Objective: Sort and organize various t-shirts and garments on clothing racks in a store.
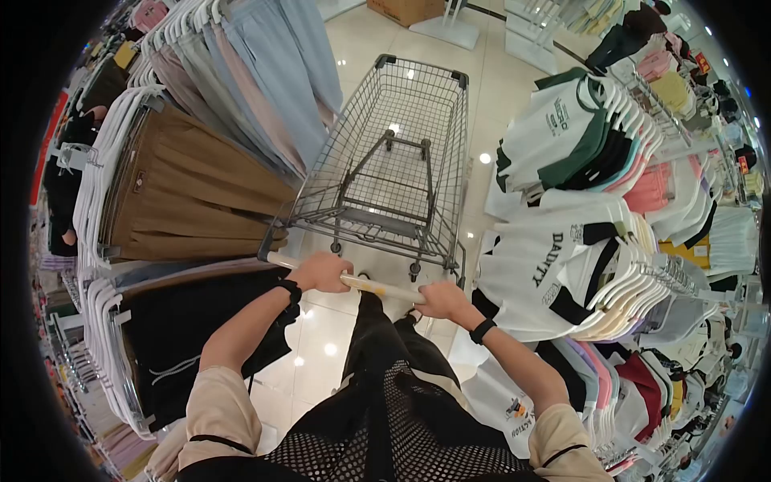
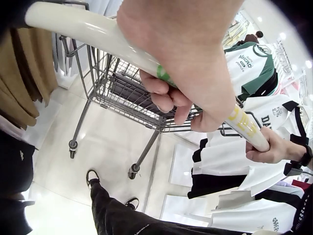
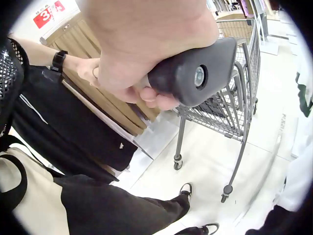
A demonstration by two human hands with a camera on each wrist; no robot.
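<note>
Between hanging clothes (image 1: 193, 177), gripping the cart handle (image 1: 389, 291) with left hand (image 1: 324, 273) and right hand (image 1: 446, 302) apart, presumably for steady steering

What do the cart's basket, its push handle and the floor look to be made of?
Basket: grey metal wire, perhaps coated, judging by its thin open grid.
Push handle: probably smooth cream plastic, with a soft sheen.
Floor: polished tile or stone, showing bright lamp reflections.

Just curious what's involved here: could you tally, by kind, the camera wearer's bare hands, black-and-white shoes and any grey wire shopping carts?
Bare left hand and bare right hand: 2
Black-and-white shoes: 2
Grey wire shopping cart: 1
Total: 5
</note>
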